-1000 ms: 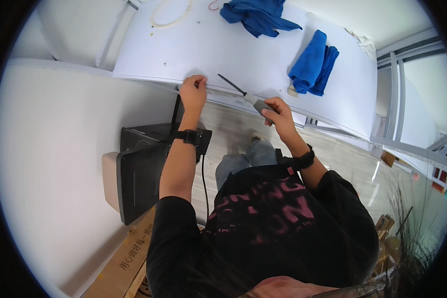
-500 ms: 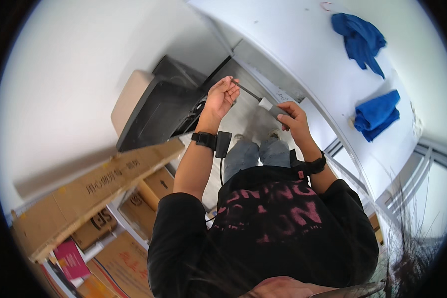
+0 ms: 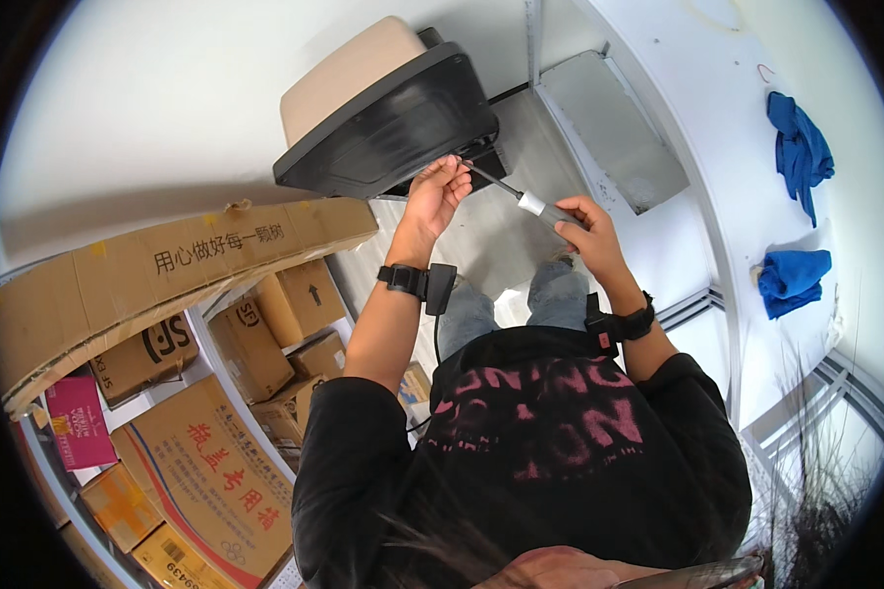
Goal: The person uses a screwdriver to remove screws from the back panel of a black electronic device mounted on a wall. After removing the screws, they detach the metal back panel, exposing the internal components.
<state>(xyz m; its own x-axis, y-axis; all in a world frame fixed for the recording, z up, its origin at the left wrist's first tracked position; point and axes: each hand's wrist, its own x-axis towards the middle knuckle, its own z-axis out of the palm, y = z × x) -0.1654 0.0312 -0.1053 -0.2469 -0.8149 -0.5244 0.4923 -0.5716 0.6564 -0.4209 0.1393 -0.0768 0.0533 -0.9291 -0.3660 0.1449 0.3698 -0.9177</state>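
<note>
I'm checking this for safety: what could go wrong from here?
The left hand has its fingertips at the far end of the shaft of the tool, whose handle the right hand grips; a slip or push might jab those fingers.

A thin dark cable runs down from the black unit at the left wrist, so it might snag as that arm moves.

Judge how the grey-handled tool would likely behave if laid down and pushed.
The grey-handled tool would probably stay stiff, since its thin dark shaft looks straight. It may be heavier toward the handle, which is much thicker. It might swing round rather than slide straight, given that uneven shape.
</note>
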